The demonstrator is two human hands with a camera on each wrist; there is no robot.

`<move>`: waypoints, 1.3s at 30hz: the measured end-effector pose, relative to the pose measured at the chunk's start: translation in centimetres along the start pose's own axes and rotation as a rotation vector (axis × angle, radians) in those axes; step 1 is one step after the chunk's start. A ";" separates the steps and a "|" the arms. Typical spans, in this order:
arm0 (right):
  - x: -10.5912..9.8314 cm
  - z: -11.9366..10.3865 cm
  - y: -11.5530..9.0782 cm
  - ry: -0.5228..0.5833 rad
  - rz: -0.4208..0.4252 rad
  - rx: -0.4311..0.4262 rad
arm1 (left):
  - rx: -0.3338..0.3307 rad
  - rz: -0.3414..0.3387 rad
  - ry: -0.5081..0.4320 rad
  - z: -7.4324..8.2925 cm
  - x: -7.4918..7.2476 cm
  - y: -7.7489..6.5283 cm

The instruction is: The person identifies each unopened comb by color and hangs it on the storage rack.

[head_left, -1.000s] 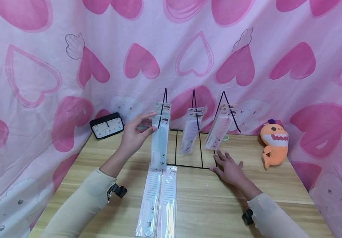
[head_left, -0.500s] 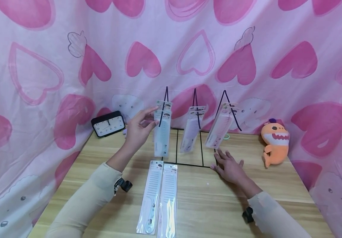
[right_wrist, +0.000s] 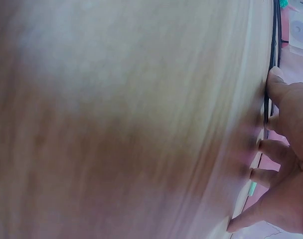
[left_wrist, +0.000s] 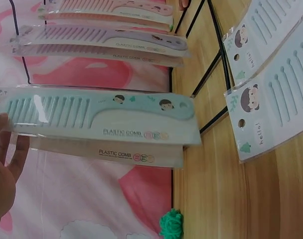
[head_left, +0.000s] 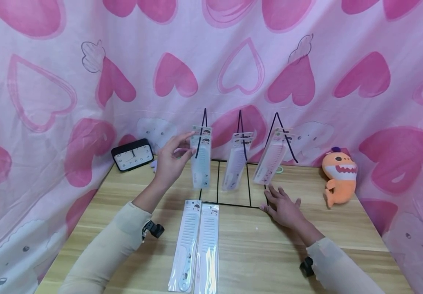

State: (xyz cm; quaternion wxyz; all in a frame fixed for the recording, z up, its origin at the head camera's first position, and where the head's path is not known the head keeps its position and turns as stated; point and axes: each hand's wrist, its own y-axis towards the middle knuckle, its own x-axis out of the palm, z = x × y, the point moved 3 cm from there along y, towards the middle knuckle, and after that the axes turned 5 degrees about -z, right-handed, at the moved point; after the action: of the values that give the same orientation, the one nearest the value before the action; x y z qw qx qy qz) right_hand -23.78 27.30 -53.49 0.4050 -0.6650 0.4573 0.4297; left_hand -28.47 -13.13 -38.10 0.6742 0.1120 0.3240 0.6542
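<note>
My left hand (head_left: pixel 172 159) pinches the left edge of a packaged mint-green comb (left_wrist: pixel 101 112) near its top. This comb hangs on the left hook of a black wire rack (head_left: pixel 233 204), in front of another packaged comb (left_wrist: pixel 106 153). Packaged purple combs (head_left: pixel 235 163) hang from the middle hook, and pink ones (head_left: pixel 270 161) from the right. My right hand (head_left: pixel 283 207) rests with fingers spread at the rack's front right corner, fingertips down on the table and thumb against the wire. Two more packaged combs, a left one (head_left: pixel 186 245) and a right one (head_left: pixel 207 249), lie before the rack.
A black alarm clock (head_left: pixel 133 155) stands at the back left of the wooden table (head_left: pixel 262 261). The orange plush toy (head_left: pixel 340 177) sits at the back right. A green rose-shaped item (left_wrist: pixel 171 224) is behind the rack. A pink heart-patterned curtain (head_left: pixel 211 53) encloses the table.
My left hand has moved the front mint-green comb back and up along the left hook, closer to the comb behind it. My right hand has stayed in place.
</note>
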 end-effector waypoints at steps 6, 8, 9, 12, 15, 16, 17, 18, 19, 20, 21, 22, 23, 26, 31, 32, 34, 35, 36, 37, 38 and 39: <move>0.1 0.1 0.0 -0.011 0.005 0.004 | -0.048 -0.086 0.020 -0.4 -0.4 -0.5; 0.1 0.2 0.1 -0.008 0.004 0.004 | -0.096 -0.117 0.042 -0.8 -0.7 -0.9; 0.1 0.2 0.1 -0.005 0.002 0.005 | -0.118 -0.129 0.056 -1.0 -0.8 -1.1; 0.3 0.3 0.1 -0.002 -0.009 0.008 | -0.184 -0.155 0.103 -2.0 -1.3 -1.8; 0.4 0.4 0.0 0.001 -0.015 0.013 | -0.243 -0.182 0.137 -3.2 -1.7 -2.6; 0.4 0.4 0.0 0.001 -0.015 0.013 | -0.268 -0.195 0.147 -3.6 -1.8 -2.9; 0.5 0.4 0.0 0.004 -0.014 0.012 | -0.297 -0.209 0.151 -4.0 -1.9 -3.2; 0.5 0.4 -0.1 0.006 -0.013 0.011 | -0.325 -0.221 0.161 -4.4 -2.0 -3.6; 0.5 0.4 -0.1 0.007 -0.014 0.012 | -0.347 -0.233 0.175 -4.8 -2.1 -4.0; 0.5 0.4 -0.1 0.007 -0.015 0.012 | -0.368 -0.245 0.188 -5.1 -2.2 -4.4; 0.5 0.3 -0.1 0.007 -0.015 0.012 | -0.387 -0.255 0.203 -5.4 -2.3 -4.8; 0.5 0.3 -0.1 0.006 -0.015 0.011 | -0.405 -0.265 0.215 -5.7 -2.4 -5.2; 0.5 0.3 -0.1 0.006 -0.014 0.011 | -0.426 -0.277 0.226 -6.0 -2.4 -5.7; 0.4 0.1 -0.2 0.002 -0.012 0.009 | -0.479 -0.330 0.245 -6.7 -2.5 -6.9; 0.2 0.1 -0.2 0.002 -0.008 0.004 | -0.536 -0.463 0.299 -7.9 -2.3 -9.0; 0.2 0.0 -0.2 0.001 -0.005 0.001 | -0.535 -0.487 0.324 -8.1 -2.2 -9.3; 0.2 0.0 -0.2 0.002 -0.003 -0.002 | -0.529 -0.517 0.366 -8.3 -2.1 -9.8; 0.2 0.0 -0.2 0.001 0.000 -0.003 | -0.526 -0.528 0.384 -8.4 -2.1 -10.1; 0.2 0.0 -0.2 0.001 0.001 -0.005 | -0.533 -0.536 0.397 -8.5 -2.1 -10.3; 0.2 0.0 -0.2 -0.001 0.003 -0.007 | -0.541 -0.541 0.403 -8.5 -2.1 -10.4; 0.2 0.0 -0.2 -0.004 0.004 -0.009 | -0.552 -0.546 0.401 -8.6 -2.0 -10.6; 0.2 0.0 -0.2 0.000 0.002 -0.007 | -0.554 -0.554 0.399 -8.6 -2.0 -10.8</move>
State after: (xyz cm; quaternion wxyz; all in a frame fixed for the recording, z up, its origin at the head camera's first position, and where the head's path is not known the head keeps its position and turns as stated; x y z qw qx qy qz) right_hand -23.57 27.29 -53.66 0.4025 -0.6659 0.4564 0.4316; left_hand -24.64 -18.67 -50.31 0.7529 -0.2927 0.2780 0.5198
